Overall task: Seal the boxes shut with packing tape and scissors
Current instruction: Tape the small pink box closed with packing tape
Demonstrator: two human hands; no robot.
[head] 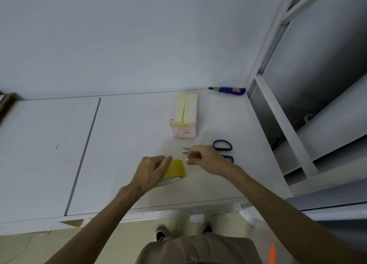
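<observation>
1. The left hand (151,170) gripped the yellow packing tape roll (175,171), its fingers (166,162) curled over the top, holding it tilted just above the white table (123,144).
2. The right hand (206,160) sat just beside the roll, fingertips pinched together on what looked like the clear tape end (187,160).
3. The scissors (222,145) lay on the table partly hidden behind the right hand, blades pointing left and slightly parted, blue handles to the right.
4. The small pink and yellow box (184,116) stood beyond the hands near the scissors, its top flaps folded shut with a seam down the middle.
5. A blue utility knife (228,90) lay at the far right corner by the wall.
</observation>
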